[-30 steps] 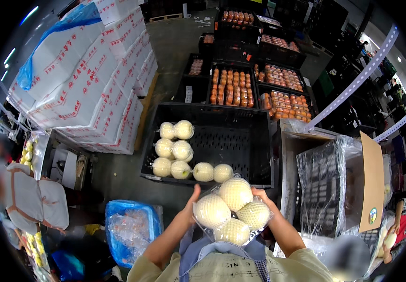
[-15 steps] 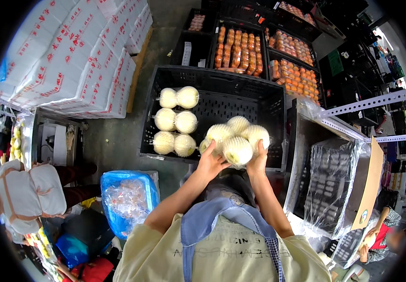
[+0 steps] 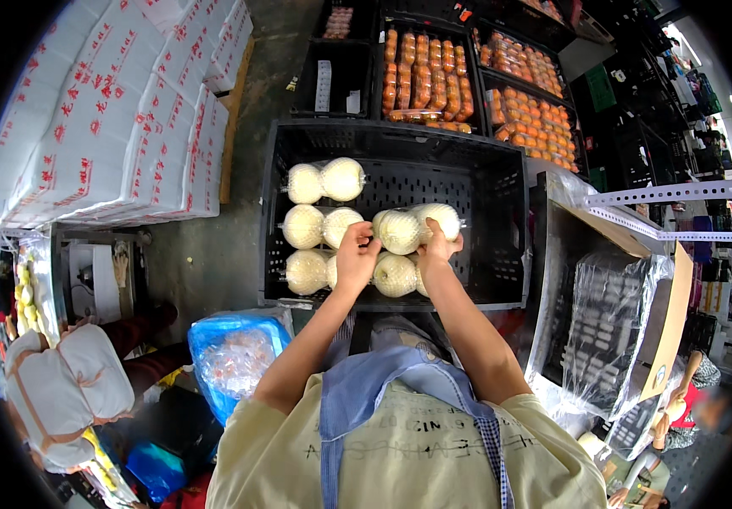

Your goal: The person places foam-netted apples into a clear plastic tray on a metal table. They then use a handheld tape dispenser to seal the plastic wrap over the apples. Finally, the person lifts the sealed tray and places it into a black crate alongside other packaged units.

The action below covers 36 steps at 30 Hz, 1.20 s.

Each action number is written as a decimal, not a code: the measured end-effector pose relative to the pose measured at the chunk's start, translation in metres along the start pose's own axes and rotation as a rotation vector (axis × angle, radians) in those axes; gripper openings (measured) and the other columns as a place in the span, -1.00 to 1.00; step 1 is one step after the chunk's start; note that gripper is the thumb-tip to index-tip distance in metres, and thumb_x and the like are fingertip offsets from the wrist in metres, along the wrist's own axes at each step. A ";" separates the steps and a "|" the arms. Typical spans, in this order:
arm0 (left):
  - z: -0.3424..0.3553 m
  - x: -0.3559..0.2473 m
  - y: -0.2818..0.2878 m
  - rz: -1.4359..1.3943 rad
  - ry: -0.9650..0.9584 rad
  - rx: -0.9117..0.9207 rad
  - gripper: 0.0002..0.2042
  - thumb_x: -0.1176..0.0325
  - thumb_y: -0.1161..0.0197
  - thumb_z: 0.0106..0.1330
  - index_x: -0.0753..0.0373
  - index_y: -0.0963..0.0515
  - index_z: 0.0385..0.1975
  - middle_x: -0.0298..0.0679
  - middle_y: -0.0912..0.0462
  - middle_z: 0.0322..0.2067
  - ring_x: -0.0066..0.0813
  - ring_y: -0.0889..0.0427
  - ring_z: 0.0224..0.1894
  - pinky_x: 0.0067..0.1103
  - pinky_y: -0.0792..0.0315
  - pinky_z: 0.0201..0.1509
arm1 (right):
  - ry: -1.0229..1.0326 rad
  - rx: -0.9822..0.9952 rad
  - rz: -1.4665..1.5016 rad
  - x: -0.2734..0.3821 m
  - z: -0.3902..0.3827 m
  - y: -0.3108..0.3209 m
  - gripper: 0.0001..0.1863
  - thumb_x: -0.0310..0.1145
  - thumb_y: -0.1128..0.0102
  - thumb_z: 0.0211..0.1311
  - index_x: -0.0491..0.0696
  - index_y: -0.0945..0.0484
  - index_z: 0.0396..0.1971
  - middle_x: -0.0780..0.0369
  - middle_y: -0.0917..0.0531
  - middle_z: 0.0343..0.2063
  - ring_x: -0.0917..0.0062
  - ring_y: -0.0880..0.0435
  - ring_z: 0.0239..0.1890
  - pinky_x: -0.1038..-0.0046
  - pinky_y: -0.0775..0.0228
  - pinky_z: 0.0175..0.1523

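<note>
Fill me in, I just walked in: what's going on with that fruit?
A person is lowering a clear bag of pale round fruit into a black plastic crate, left hand and right hand gripping it. Three similar bagged pairs already lie along the crate's left side. Crates of orange fruit stand beyond.

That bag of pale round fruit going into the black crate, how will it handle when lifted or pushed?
The bag of fruit probably sags: thin clear film around loose round fruit. Likely heavyish, since both the left hand and right hand grip it. Foam netting suggests the fruit bruises. Set down in the crate, it could roll.
</note>
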<state>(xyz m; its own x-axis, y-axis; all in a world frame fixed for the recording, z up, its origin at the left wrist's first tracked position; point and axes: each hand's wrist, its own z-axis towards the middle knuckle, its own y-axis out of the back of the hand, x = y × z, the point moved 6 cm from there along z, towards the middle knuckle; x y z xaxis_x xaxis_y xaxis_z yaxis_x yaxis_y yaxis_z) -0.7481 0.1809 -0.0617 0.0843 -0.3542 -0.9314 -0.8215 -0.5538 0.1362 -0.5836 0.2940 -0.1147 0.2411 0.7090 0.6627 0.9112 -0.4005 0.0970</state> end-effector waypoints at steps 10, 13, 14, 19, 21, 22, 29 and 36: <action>0.029 -0.022 -0.060 1.074 -0.664 0.138 -0.71 0.30 -0.28 0.07 0.18 -0.54 -0.19 -0.26 -0.51 -0.25 -0.30 -0.42 -0.11 -0.37 -0.25 0.00 | -0.071 0.045 -0.164 -0.009 0.013 -0.008 0.01 -0.34 -0.50 -0.24 0.25 0.02 0.20 0.11 -0.32 0.02 0.28 -0.45 -0.12 0.33 -0.48 -0.24; 0.033 -0.022 -0.070 1.095 -0.754 0.183 -0.75 0.47 -0.17 0.05 0.24 -0.55 -0.23 -0.26 -0.51 -0.24 -0.29 -0.47 -0.12 -0.39 -0.37 -0.02 | -0.086 0.312 -0.294 0.010 0.024 0.007 -0.03 -0.31 -0.47 -0.17 0.19 0.03 0.21 0.10 -0.28 0.04 0.26 -0.40 -0.02 0.27 -0.49 -0.15; 0.034 -0.021 -0.072 1.123 -0.796 0.199 -0.75 0.50 -0.15 0.03 0.25 -0.55 -0.24 -0.25 -0.51 -0.24 -0.29 -0.48 -0.12 -0.40 -0.40 -0.02 | -0.090 0.403 -0.338 0.018 0.028 0.012 -0.04 -0.30 -0.46 -0.15 0.16 0.04 0.21 0.10 -0.27 0.05 0.25 -0.38 0.02 0.26 -0.49 -0.12; 0.037 -0.029 -0.074 1.081 -0.813 0.255 -0.79 0.54 -0.11 -0.02 0.32 -0.51 -0.33 -0.17 -0.48 -0.25 -0.24 -0.49 -0.11 -0.41 -0.45 -0.06 | 1.231 0.486 -1.057 0.094 0.008 0.006 -0.33 -0.56 -0.31 -0.09 0.05 -0.30 0.11 0.11 -0.36 0.02 0.28 -0.41 0.09 0.40 -0.48 -0.05; 0.034 -0.033 -0.078 1.076 -0.784 0.235 -0.80 0.54 -0.13 -0.03 0.31 -0.50 -0.35 -0.17 -0.47 -0.26 -0.24 -0.48 -0.13 -0.40 -0.45 -0.08 | 1.015 0.567 -1.067 0.089 0.022 0.006 -0.49 -0.58 -0.28 -0.06 0.00 -0.42 -0.02 0.16 -0.43 -0.06 0.33 -0.51 -0.04 0.41 -0.48 -0.08; 0.032 -0.035 -0.080 1.074 -0.768 0.224 -0.81 0.53 -0.13 -0.03 0.30 -0.50 -0.36 -0.17 -0.46 -0.27 -0.24 -0.48 -0.13 -0.39 -0.45 -0.09 | 0.906 0.608 -1.068 0.085 0.026 0.006 -0.57 -0.59 -0.26 -0.05 -0.03 -0.48 -0.09 0.18 -0.46 -0.09 0.36 -0.56 -0.11 0.41 -0.49 -0.10; 0.032 -0.015 -0.092 1.068 -0.916 0.304 -0.86 0.53 -0.14 -0.05 0.26 -0.49 -0.44 -0.25 -0.46 -0.29 -0.28 -0.44 -0.14 -0.34 -0.40 -0.12 | 1.141 0.592 -1.073 0.074 0.011 0.024 -0.79 -0.52 -0.30 -0.07 -0.14 -0.56 -0.36 0.20 -0.54 -0.30 0.36 -0.63 -0.33 0.41 -0.47 -0.23; 0.028 -0.013 -0.089 1.040 -0.909 0.331 -0.82 0.54 -0.12 -0.04 0.25 -0.49 -0.38 -0.28 -0.46 -0.28 -0.28 -0.42 -0.09 -0.33 -0.38 -0.05 | 1.103 0.542 -1.009 0.065 0.010 0.035 -0.75 -0.49 -0.31 -0.09 -0.13 -0.53 -0.33 0.17 -0.52 -0.30 0.32 -0.61 -0.36 0.39 -0.46 -0.24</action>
<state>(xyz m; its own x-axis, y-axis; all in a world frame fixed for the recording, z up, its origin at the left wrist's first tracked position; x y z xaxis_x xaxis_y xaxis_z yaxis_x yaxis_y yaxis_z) -0.6919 0.2555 -0.0715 -0.9128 0.1863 -0.3635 -0.3858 -0.1010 0.9170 -0.5326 0.3315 -0.0756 -0.6399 -0.3032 0.7061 0.6039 0.3697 0.7061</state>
